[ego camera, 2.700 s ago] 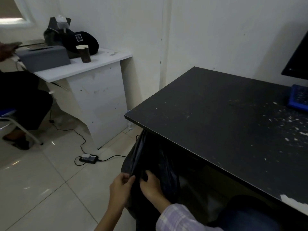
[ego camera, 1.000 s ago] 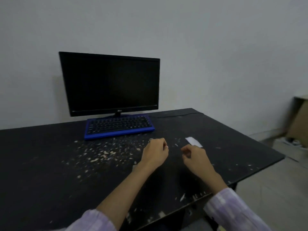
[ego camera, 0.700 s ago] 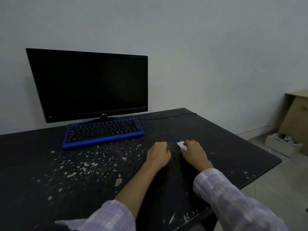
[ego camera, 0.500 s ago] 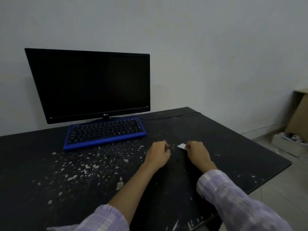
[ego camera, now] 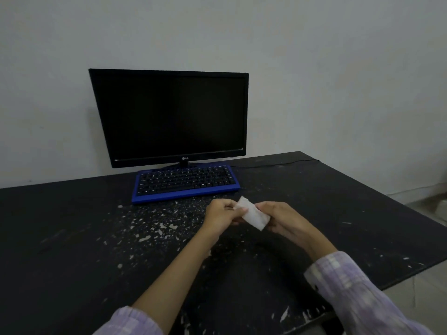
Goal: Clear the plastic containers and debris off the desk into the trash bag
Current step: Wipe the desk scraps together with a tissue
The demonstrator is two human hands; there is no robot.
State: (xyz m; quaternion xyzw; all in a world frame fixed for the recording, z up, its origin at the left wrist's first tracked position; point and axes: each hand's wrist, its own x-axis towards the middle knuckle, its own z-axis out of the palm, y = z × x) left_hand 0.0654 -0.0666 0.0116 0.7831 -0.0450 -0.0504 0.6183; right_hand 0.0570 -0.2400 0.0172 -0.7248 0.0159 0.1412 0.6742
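A folded white tissue [ego camera: 252,213] is held between both hands just above the black desk [ego camera: 60,226]. My left hand [ego camera: 221,217] pinches its upper left end and my right hand [ego camera: 281,220] grips its lower right end. Small white crumbs of debris [ego camera: 154,228] are scattered over the desk in front of the keyboard and left of my hands. No trash bag and no plastic container is in view.
A blue-framed keyboard [ego camera: 185,183] lies behind my hands, with a dark monitor [ego camera: 170,117] behind it against the wall. A thin cable [ego camera: 278,163] runs along the back right of the desk. The desk's right edge drops to a tiled floor [ego camera: 423,298].
My view turned from the bag beside the desk to the desktop. My right hand reached the white tissue and lifted it; both hands now hold it above the surface.
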